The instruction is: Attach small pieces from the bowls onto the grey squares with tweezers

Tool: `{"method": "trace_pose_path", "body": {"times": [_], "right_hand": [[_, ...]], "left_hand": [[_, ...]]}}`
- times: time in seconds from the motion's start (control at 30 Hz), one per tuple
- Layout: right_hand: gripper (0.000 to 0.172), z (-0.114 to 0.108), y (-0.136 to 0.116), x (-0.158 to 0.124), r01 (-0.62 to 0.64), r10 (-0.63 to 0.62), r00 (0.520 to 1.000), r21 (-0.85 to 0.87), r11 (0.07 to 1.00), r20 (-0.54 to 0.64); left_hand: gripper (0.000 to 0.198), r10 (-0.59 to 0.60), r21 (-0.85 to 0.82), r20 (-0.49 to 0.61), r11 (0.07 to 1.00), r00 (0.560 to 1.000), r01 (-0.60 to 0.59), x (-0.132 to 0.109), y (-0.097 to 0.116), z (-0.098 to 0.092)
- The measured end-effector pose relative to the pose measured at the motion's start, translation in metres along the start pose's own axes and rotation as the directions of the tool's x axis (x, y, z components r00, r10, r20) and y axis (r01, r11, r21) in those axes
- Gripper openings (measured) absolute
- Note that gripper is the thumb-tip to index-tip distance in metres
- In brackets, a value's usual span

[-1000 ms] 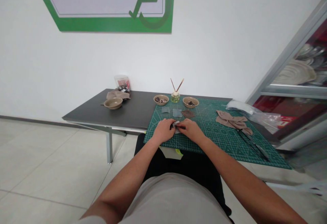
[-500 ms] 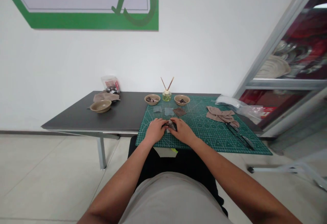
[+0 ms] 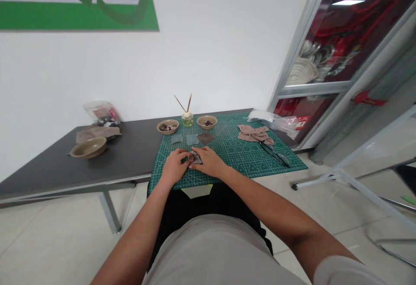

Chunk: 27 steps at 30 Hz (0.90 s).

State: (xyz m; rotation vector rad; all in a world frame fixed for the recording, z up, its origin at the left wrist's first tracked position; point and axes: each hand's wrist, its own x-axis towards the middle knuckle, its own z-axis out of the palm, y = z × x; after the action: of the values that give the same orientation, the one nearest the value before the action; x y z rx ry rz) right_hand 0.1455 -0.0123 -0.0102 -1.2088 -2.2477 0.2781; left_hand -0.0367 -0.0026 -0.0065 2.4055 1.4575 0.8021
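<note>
Both my hands meet over the near edge of a green cutting mat (image 3: 237, 159). A small grey sheet (image 3: 196, 158) lies between them, with my right hand (image 3: 209, 162) closed on it by thumb and fingers. My left hand (image 3: 176, 166) is pinched at the sheet's left side, around something small and dark that I cannot make out. Just beyond the hands are a grey square patch (image 3: 177, 138), a blue-grey square patch (image 3: 192, 139) and a brown square patch (image 3: 206, 137), laid in a row.
Behind the patches stand a bowl of dark pieces (image 3: 168, 132), a jar with two sticks (image 3: 187, 118) and another bowl (image 3: 207, 127). Rightward lie a brown cloth (image 3: 255, 134), black-framed glasses (image 3: 276, 155) and a plastic bag (image 3: 276, 120). A tan bowl (image 3: 88, 151) is at left.
My view has swung to the right, so the table and hands appear farther left. More of the grey sheet now shows between my hands, which stay together at the mat's near edge.
</note>
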Motion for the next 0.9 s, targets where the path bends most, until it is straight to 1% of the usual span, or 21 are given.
{"method": "trace_pose_path", "body": {"times": [0.07,0.17,0.23,0.33,0.47,0.5,0.67,0.8,0.9], "right_hand": [[0.062,0.0,0.002,0.001,0.007,-0.007,1.0,0.022,1.0,-0.013],[0.042,0.0,0.003,0.003,-0.002,0.004,0.999,0.078,0.997,-0.036],[0.033,0.0,0.003,0.006,-0.016,0.02,0.999,0.102,0.995,-0.036],[0.025,0.001,0.002,0.009,-0.033,0.036,0.999,0.093,0.995,-0.029],[0.014,0.003,0.003,0.012,0.029,-0.027,0.999,0.06,0.998,-0.027],[0.011,0.003,0.003,0.013,0.046,-0.045,0.999,0.055,0.997,-0.027],[0.007,0.002,0.001,0.013,0.119,-0.119,0.993,0.005,0.993,-0.01],[0.011,0.002,-0.002,0.01,0.142,-0.142,0.99,-0.007,0.99,0.005],[0.011,-0.001,-0.002,0.008,0.153,-0.153,0.987,-0.01,0.988,0.048]], "left_hand": [[0.021,0.002,0.001,0.004,1.0,1.0,-0.002,0.0,-0.001,0.0],[0.022,0.01,0.017,0.011,1.0,1.0,-0.01,0.0,0.0,-0.001],[0.022,-0.015,0.01,0.004,1.0,1.0,0.015,-0.001,0.002,-0.002],[0.02,-0.067,-0.033,-0.016,0.997,0.998,0.067,-0.001,0.003,-0.003],[0.012,-0.035,-0.018,0.017,0.999,0.999,0.035,-0.002,0.003,-0.004],[0.013,-0.031,-0.018,0.02,0.999,0.999,0.031,-0.002,0.003,-0.004],[0.029,-0.057,-0.03,0.001,0.998,0.998,0.057,-0.005,0.007,-0.005],[0.026,-0.052,-0.017,0.012,0.998,0.999,0.052,-0.006,0.009,-0.005],[0.026,-0.058,-0.008,0.011,0.998,0.998,0.058,-0.006,0.009,-0.005]]}}
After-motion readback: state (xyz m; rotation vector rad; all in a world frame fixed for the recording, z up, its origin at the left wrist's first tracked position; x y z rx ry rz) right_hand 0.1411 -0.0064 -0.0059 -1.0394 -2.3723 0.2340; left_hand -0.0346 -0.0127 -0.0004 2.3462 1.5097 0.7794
